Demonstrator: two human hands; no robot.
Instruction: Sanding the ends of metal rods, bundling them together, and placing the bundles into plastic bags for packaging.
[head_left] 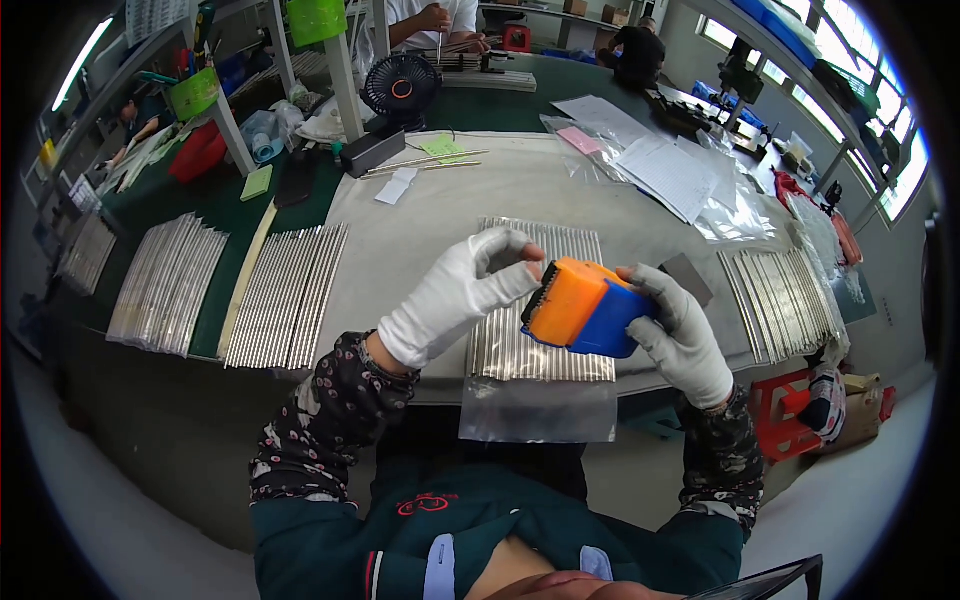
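Note:
An orange and blue tape dispenser (585,310) with a black toothed edge is raised above the table. My right hand (685,335), in a white glove with bare fingertips, grips its blue side. At the toothed edge is my left hand (460,290), gloved the same way, its thumb and curled fingers slightly apart. Whether a tape end lies at those fingertips is too small to tell. Beneath the dispenser, a row of thin silvery rods (545,355) lies side by side in a clear plastic bag (540,412), whose flap hangs over the table's front edge.
More rod rows lie left (290,295), far left (170,285) and right (780,305). A small black fan (401,88) and a dark box (373,150) stand behind. Papers (670,165) and plastic bags lie back right. A red stool (780,420) is at the right; a co-worker (430,20) sits opposite.

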